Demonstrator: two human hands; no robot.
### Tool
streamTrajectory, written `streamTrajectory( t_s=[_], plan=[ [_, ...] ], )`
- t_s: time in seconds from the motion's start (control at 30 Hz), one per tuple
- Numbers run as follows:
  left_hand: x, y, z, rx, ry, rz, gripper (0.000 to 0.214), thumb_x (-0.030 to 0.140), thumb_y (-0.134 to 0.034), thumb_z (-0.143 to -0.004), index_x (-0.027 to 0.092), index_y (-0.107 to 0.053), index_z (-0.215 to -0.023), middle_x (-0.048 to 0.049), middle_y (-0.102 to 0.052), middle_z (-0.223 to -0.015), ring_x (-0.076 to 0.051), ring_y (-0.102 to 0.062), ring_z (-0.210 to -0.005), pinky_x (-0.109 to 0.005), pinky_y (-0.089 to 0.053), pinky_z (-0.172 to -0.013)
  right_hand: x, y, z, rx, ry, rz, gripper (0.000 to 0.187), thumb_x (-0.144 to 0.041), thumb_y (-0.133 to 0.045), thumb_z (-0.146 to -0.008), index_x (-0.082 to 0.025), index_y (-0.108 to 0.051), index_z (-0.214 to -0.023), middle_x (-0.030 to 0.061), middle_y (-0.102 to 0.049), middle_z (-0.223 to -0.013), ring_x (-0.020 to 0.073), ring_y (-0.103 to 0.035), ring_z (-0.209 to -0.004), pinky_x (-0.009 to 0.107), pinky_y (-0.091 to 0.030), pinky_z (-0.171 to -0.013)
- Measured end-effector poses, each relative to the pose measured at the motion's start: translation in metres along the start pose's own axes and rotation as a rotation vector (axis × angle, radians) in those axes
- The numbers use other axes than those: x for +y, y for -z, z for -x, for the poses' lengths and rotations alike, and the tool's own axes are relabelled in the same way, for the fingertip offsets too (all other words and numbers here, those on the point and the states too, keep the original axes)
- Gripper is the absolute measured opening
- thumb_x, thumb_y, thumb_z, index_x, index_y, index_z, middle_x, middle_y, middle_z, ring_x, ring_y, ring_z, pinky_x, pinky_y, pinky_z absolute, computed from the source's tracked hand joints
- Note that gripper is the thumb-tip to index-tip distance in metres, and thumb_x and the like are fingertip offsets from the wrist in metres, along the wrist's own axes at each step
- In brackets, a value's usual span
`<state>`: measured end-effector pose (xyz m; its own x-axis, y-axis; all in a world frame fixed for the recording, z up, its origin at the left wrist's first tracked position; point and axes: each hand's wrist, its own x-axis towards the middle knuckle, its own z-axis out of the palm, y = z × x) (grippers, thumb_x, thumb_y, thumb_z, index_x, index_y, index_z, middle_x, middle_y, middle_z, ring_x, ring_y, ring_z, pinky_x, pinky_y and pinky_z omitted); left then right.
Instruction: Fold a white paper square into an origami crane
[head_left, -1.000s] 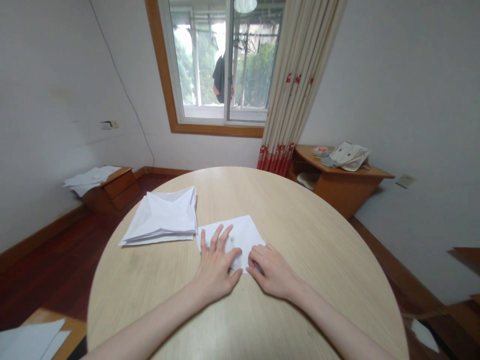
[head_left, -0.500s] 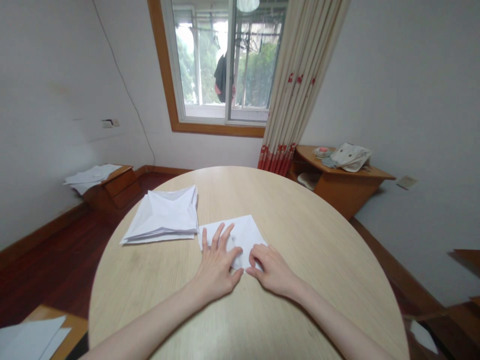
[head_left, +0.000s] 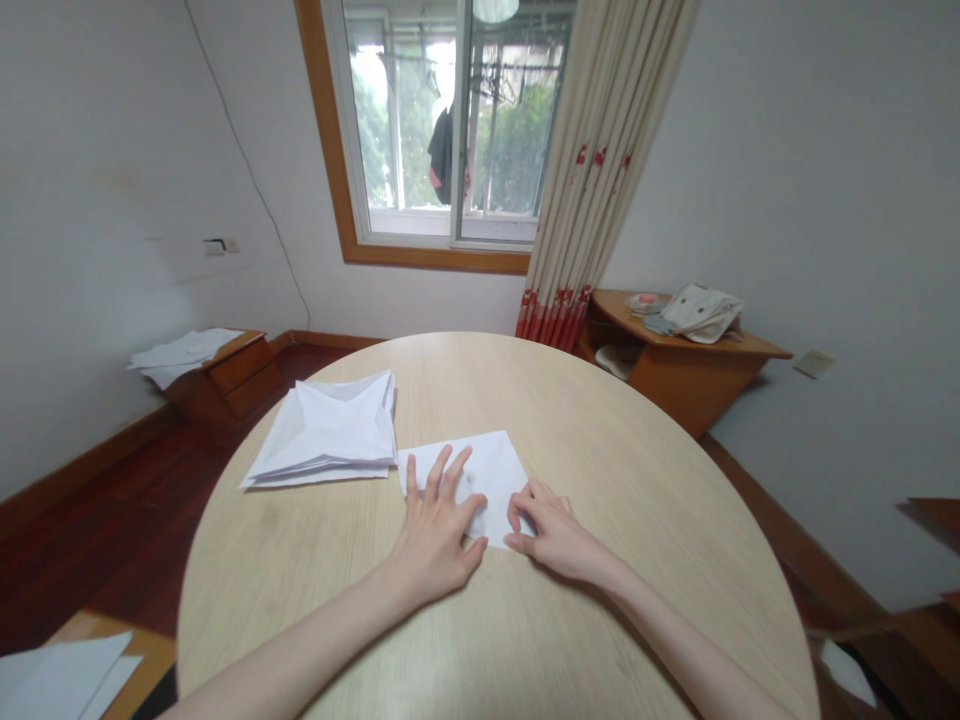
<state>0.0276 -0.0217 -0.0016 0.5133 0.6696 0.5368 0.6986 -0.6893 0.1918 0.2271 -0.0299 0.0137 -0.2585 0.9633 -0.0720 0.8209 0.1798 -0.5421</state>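
A folded white paper sheet (head_left: pixel 491 465) lies on the round light-wood table (head_left: pixel 615 520) in front of me. My left hand (head_left: pixel 435 525) rests flat on its near left part with the fingers spread. My right hand (head_left: pixel 551 530) sits at the sheet's near right edge, fingers curled and pressed down on the paper; whether it grips the edge is unclear. To the left lies a stack of folded white papers (head_left: pixel 322 435), just apart from my left fingertips.
A low wooden cabinet (head_left: pixel 225 375) with papers on top stands at the left wall. At the right, a wooden corner shelf (head_left: pixel 675 350) bears a bag and small items. A curtain (head_left: pixel 592 170) hangs beside the window. More paper (head_left: pixel 60 680) lies at the bottom left.
My right hand has slid a little to the right along the sheet's near edge, its fingers curling more. My left hand has stayed flat on the paper.
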Motion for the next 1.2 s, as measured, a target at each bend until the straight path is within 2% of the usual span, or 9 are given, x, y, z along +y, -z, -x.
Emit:
streamTrajectory(
  t_s=[0.13, 0.37, 0.63, 1.0, 1.2],
  plan=[
    [0.0, 0.0, 0.0, 0.007, 0.001, -0.006, 0.028, 0.034, -0.067, -0.073, 0.024, -0.064, -0.1, -0.01, -0.028, -0.151, -0.038, -0.019, -0.139, -0.066, 0.002, -0.109, 0.006, 0.006, 0.001, -0.006, -0.059, 0.064, 0.019, -0.021, -0.069, -0.075, -0.021, -0.05, -0.078, 0.0027, -0.051, -0.095, 0.0242, -0.049, -0.1, 0.039, -0.03, -0.089],
    [0.0, 0.0, 0.001, 0.004, 0.002, 0.004, 0.028, 0.035, -0.068, -0.073, 0.023, -0.064, -0.099, -0.0108, -0.028, -0.151, -0.038, -0.018, -0.139, -0.066, 0.003, -0.11, 0.022, 0.014, 0.0, 0.006, -0.092, 0.207, 0.036, -0.04, -0.076, -0.067, -0.021, -0.048, -0.078, 0.0047, -0.054, -0.093, 0.0261, -0.051, -0.093, 0.035, -0.031, -0.079],
    [-0.001, -0.001, 0.002, -0.003, 0.011, 0.016, 0.031, 0.033, -0.068, -0.073, 0.023, -0.062, -0.103, -0.0121, -0.028, -0.151, -0.037, -0.016, -0.141, -0.065, 0.005, -0.11, 0.025, 0.027, 0.004, -0.068, -0.163, 0.268, 0.044, -0.039, -0.081, -0.06, -0.021, -0.042, -0.072, 0.004, -0.055, -0.091, 0.0286, -0.053, -0.096, 0.036, -0.032, -0.078],
    [-0.003, -0.002, 0.001, 0.0, 0.005, -0.003, 0.036, 0.037, -0.067, -0.074, 0.023, -0.063, -0.106, -0.0117, -0.029, -0.15, -0.038, -0.017, -0.14, -0.064, 0.005, -0.111, 0.043, 0.033, 0.009, -0.047, -0.159, 0.343, 0.047, -0.044, -0.082, -0.056, -0.022, -0.044, -0.07, 0.0053, -0.053, -0.089, 0.0304, -0.052, -0.094, 0.041, -0.036, -0.079],
    [-0.005, -0.001, 0.003, 0.002, -0.055, -0.01, 0.034, 0.037, -0.06, -0.08, 0.022, -0.062, -0.111, -0.0122, -0.029, -0.151, -0.036, -0.017, -0.141, -0.063, 0.006, -0.11, 0.037, 0.039, 0.009, -0.086, -0.134, 0.315, 0.05, -0.047, -0.082, -0.055, -0.021, -0.043, -0.073, 0.0055, -0.052, -0.092, 0.0286, -0.051, -0.095, 0.041, -0.036, -0.083]
  ],
)
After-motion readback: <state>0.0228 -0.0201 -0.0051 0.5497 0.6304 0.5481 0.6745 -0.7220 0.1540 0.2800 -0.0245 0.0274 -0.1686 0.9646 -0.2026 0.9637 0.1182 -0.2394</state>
